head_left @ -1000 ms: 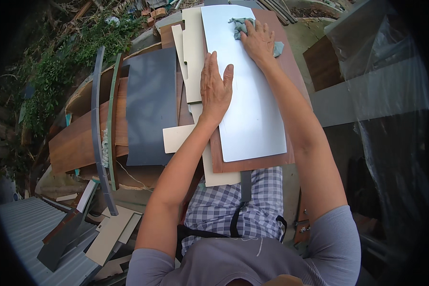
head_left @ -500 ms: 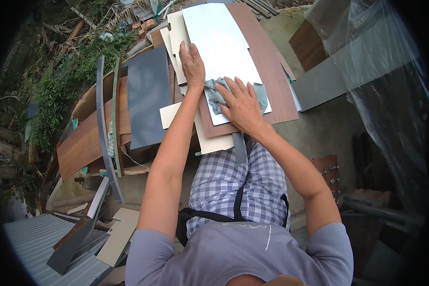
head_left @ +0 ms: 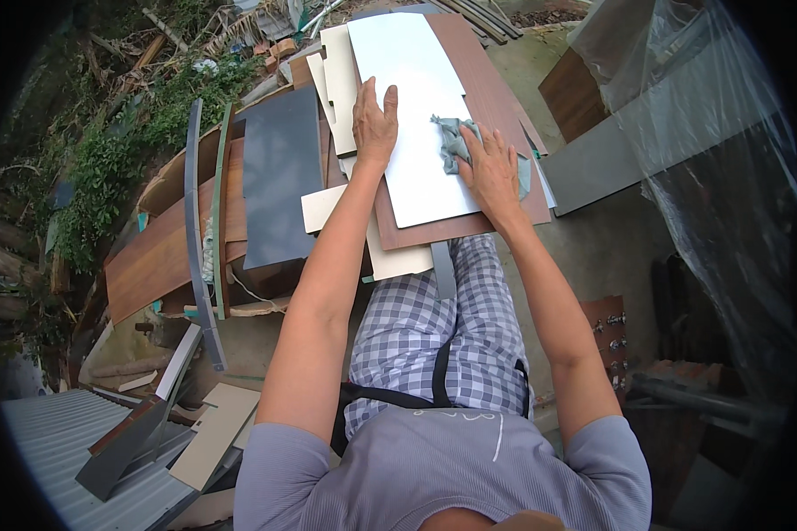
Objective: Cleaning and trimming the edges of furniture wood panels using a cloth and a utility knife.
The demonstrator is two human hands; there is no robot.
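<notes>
A glossy white panel [head_left: 407, 88] lies on top of a larger brown wood-grain panel [head_left: 496, 93] in front of me. My left hand [head_left: 375, 126] rests along the white panel's left edge, fingers stretched out and thumb apart, holding nothing. Under my right hand [head_left: 496, 175] is a crumpled grey-green cloth [head_left: 452, 142], pressed against the white panel near its right edge. The cloth bunches out left of the fingers, and a flap of it shows beyond the hand on the right. My palm hides the part between.
Cream boards [head_left: 336, 66] stick out beneath the stack, and a dark grey panel [head_left: 281, 168] lies to the left. Curved strips [head_left: 195, 230] stand beside it. At right, clear plastic sheeting [head_left: 700, 115] hangs over a grey board [head_left: 593, 171]. Board offcuts [head_left: 217, 434] lie at lower left.
My right hand and the cloth have slid away from the panel's near edge, up and to the right. The left hand has shifted slightly right along the panel's left edge.
</notes>
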